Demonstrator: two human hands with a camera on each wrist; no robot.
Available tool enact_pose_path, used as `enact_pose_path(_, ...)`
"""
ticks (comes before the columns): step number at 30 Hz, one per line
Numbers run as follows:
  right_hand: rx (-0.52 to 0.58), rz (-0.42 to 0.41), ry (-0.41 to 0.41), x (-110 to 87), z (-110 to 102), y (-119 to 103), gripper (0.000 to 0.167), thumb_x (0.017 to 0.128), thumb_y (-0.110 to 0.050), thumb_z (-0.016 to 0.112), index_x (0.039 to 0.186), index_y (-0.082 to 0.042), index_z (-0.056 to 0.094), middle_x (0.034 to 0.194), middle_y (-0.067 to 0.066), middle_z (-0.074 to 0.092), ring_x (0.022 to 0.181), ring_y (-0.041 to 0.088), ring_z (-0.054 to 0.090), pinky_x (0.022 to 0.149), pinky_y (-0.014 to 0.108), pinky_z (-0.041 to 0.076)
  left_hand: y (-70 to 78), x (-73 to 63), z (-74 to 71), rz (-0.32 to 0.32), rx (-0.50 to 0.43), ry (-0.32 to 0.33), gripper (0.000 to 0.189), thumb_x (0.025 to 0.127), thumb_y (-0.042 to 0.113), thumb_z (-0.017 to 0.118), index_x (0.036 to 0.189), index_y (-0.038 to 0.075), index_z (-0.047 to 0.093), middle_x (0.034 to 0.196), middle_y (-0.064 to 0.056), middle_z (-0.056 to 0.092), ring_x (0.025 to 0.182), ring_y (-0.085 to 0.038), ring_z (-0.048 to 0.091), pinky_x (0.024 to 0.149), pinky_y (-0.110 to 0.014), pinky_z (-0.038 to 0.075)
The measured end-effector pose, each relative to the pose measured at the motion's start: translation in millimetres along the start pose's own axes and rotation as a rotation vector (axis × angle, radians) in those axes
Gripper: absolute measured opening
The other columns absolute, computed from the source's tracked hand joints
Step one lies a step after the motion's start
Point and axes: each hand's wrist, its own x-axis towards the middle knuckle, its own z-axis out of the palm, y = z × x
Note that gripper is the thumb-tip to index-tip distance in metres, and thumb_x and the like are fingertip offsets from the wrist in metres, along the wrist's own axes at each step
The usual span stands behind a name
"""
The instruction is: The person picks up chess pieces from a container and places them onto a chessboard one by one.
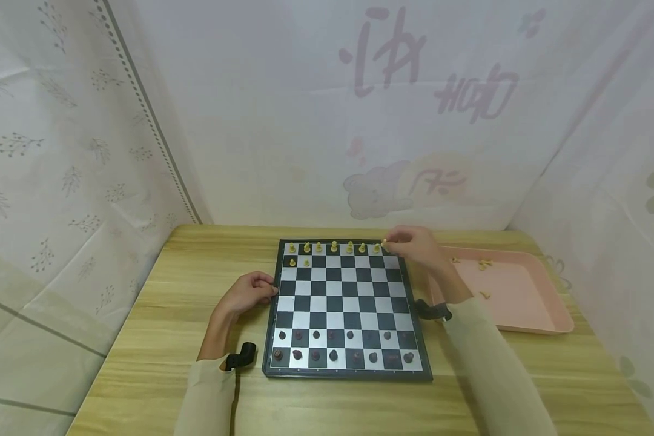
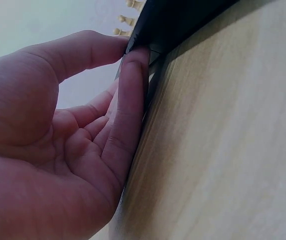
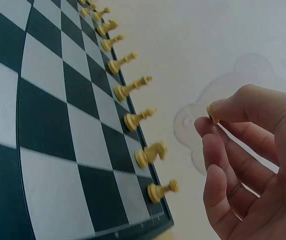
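Note:
A black-and-white chessboard lies on the table, dark chess pieces in two rows at its near side. Yellow chess pieces line the far row, with two yellow pawns in front at the left. My left hand grips the board's left edge between thumb and index finger. Over the far right corner, my right hand pinches a small yellow chess piece between thumb and fingertips, most of it hidden. A yellow rook stands at the board's corner near that hand.
To the right of the board sits a pink tray, partly behind the right forearm. Several yellow chess pieces lie in it. The wooden table meets patterned cloth at the back and sides.

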Motion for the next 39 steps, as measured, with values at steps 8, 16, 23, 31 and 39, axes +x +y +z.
enact_pose_path(8, -0.008, -0.084, -0.039, 12.8, 17, -7, 0.018, 0.102, -0.020, 0.081, 0.114, -0.007, 0.079, 0.114, 0.009, 0.077, 0.108, 0.031, 0.070, 0.093, 0.047, 0.056, 0.4, -2.2, -0.1, 0.016, 0.007, -0.005, 0.029, 0.101, 0.001, 0.076, 0.125, -0.010, 0.064, 0.099, -0.013, 0.074, 0.087, -0.019, 0.068, 0.078, -0.031, 0.059)
enact_pose_path(16, -0.029, -0.096, -0.047, 16.0, 37, -26, 0.016, 0.100, -0.020, 0.082, 0.112, -0.010, 0.080, 0.114, 0.008, 0.076, 0.113, 0.034, 0.069, 0.102, 0.055, 0.053, 0.5, -2.6, 0.0, 0.017, 0.014, -0.007, 0.030, 0.100, 0.002, 0.077, 0.125, -0.010, 0.065, 0.099, -0.012, 0.075, 0.087, -0.019, 0.068, 0.079, -0.032, 0.059)
enact_pose_path(23, -0.017, -0.126, -0.058, 16.8, 53, -34, 0.013, 0.098, -0.016, 0.083, 0.108, -0.008, 0.081, 0.109, 0.007, 0.076, 0.107, 0.031, 0.069, 0.096, 0.049, 0.056, 1.4, -1.3, 0.5, 0.020, 0.012, -0.012, 0.029, 0.100, 0.001, 0.076, 0.124, -0.010, 0.064, 0.098, -0.012, 0.073, 0.086, -0.019, 0.068, 0.078, -0.031, 0.060)
enact_pose_path(31, -0.046, -0.132, -0.088, 18.5, 71, -43, 0.012, 0.095, -0.016, 0.085, 0.105, -0.010, 0.082, 0.103, 0.004, 0.076, 0.094, 0.025, 0.065, 0.078, 0.038, 0.054, 1.4, -1.9, 0.9, 0.021, 0.009, -0.008, 0.027, 0.101, 0.000, 0.076, 0.123, -0.010, 0.065, 0.096, -0.012, 0.072, 0.085, -0.019, 0.067, 0.078, -0.031, 0.059)
enact_pose_path(39, -0.074, -0.188, -0.131, 25.5, 87, -49, 0.010, 0.095, -0.018, 0.086, 0.102, -0.013, 0.081, 0.098, -0.001, 0.075, 0.089, 0.021, 0.066, 0.076, 0.038, 0.055, 2.8, -2.4, 0.9, 0.007, 0.011, 0.001, 0.028, 0.101, 0.001, 0.076, 0.124, -0.009, 0.064, 0.098, -0.012, 0.072, 0.086, -0.019, 0.068, 0.078, -0.031, 0.060)
